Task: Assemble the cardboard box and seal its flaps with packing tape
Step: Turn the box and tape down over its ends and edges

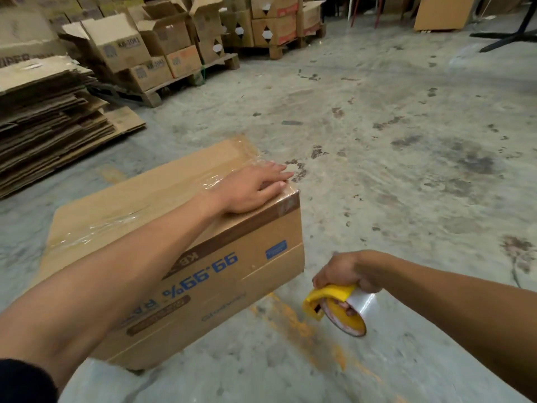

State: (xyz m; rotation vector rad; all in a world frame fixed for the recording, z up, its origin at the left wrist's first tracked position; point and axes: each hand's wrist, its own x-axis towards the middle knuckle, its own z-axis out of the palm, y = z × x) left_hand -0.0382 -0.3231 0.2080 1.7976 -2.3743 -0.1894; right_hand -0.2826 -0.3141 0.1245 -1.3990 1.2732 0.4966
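A brown cardboard box with blue upside-down print stands on the concrete floor, its top flaps folded down. Clear packing tape runs along the top seam and over the far right edge. My left hand lies flat, fingers together, on the top right corner of the box, pressing on the tape there. My right hand is off to the right of the box, lower down, gripping a yellow tape dispenser with a roll of clear tape. The dispenser is apart from the box.
A stack of flattened cardboard lies at the left. Wooden pallets with open and stacked boxes stand behind it. Stained concrete floor stretches to the right and ahead; dark stand legs and a leaning board are at the far right.
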